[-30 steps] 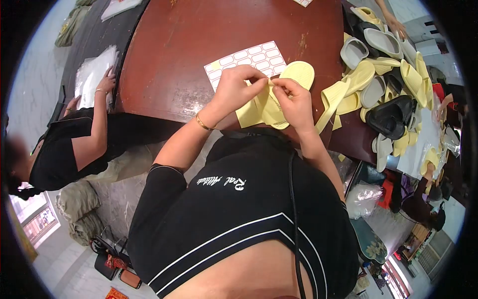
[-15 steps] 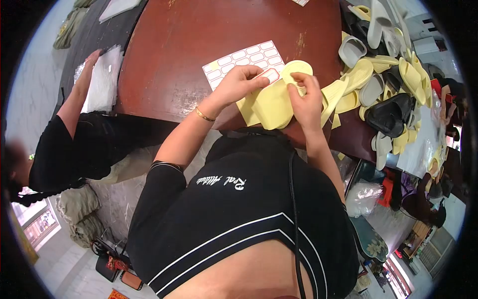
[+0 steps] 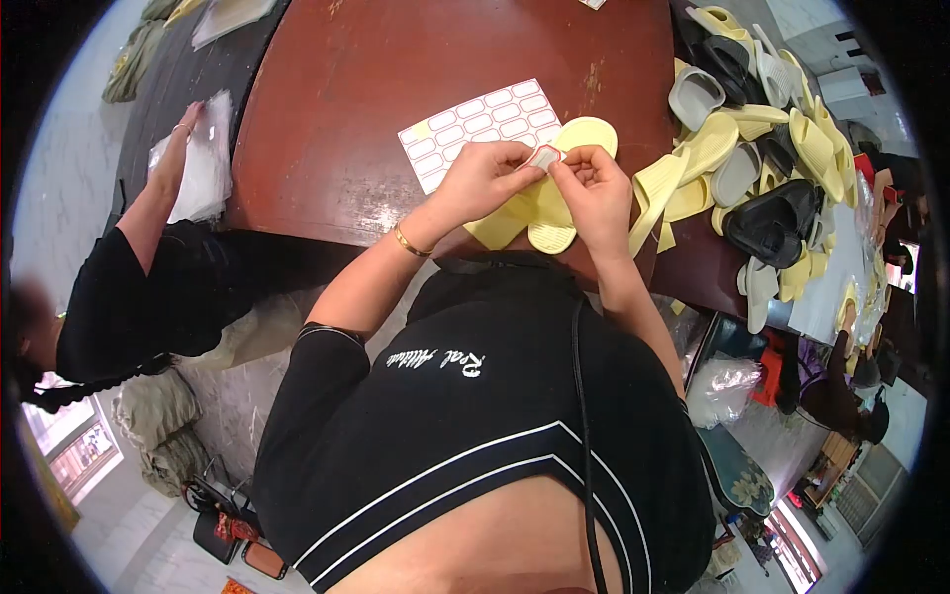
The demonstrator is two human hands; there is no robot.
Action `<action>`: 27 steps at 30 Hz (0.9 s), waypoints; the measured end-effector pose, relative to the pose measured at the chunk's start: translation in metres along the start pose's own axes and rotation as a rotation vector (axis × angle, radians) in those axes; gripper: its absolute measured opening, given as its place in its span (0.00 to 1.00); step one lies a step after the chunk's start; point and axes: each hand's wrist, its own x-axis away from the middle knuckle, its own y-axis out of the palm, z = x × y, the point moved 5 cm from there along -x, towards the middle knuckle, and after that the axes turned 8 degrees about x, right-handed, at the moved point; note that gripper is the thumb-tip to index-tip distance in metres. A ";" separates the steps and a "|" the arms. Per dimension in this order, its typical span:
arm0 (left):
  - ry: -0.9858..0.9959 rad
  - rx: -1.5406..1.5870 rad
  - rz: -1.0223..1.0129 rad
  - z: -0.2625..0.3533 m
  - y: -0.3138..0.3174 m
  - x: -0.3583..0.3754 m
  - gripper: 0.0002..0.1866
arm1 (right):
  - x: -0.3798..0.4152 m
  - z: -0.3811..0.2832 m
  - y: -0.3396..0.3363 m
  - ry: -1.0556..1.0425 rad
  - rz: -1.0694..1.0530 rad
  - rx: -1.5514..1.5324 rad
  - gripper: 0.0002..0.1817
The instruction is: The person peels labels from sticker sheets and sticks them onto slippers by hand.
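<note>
My left hand (image 3: 487,180) and my right hand (image 3: 596,196) meet over the table, both pinching a small red-bordered white sticker (image 3: 543,156) between their fingertips. Below them a yellow slipper (image 3: 591,132) lies on the table, its middle partly covered by my right hand. A yellow piece (image 3: 497,226) sticks out beneath my left hand, beside the slipper. Beyond my left hand is a sheet of red-outlined labels (image 3: 482,121), partly hidden by that hand.
Yellow, grey and black slippers (image 3: 777,226) are heaped along the right side of the red table (image 3: 396,49). At the left, a co-worker's arm (image 3: 166,176) reaches over clear plastic bags (image 3: 206,163) on a dark table.
The sticker is off the slipper area and now between both hands. My right hand has let go of the slipper, which lies flatter. The yellow flap over its lower part no longer shows.
</note>
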 end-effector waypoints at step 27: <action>-0.247 0.596 -0.143 -0.013 -0.002 -0.006 0.08 | 0.008 0.028 0.008 -0.018 0.046 -0.333 0.04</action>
